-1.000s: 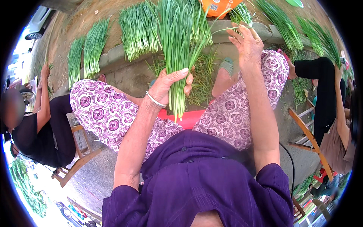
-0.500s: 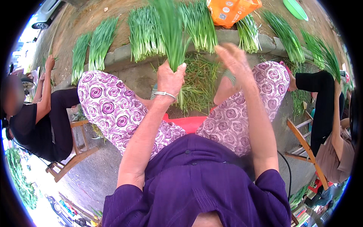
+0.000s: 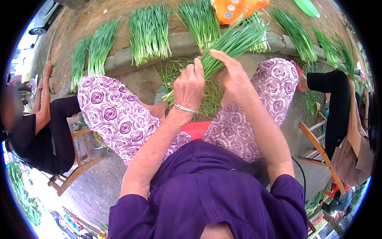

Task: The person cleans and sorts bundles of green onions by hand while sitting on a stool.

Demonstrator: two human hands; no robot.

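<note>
A bunch of chives (image 3: 238, 42) is held in front of me, slanting up to the right, its pale stem ends low on the left. My left hand (image 3: 190, 84) is closed round the lower part of the bunch. Against the leaves farther up is my right hand (image 3: 234, 75), thumb on the near side and the other fingers partly hidden by the chives and the hand itself. Loose trimmed leaves (image 3: 209, 97) lie on the ground between my feet, below the hands.
Several chive bundles (image 3: 150, 34) lie along a stone kerb (image 3: 181, 42). Behind the held bunch is an orange bag (image 3: 238, 8); a green basin (image 3: 307, 7) sits farther back. People on wooden chairs sit at left (image 3: 59, 139) and right (image 3: 336, 99), the right one holding chives.
The bunch has tipped from upright to a rightward slant. My right hand, blurred and apart from it before, has come in and taken hold of its leaves.
</note>
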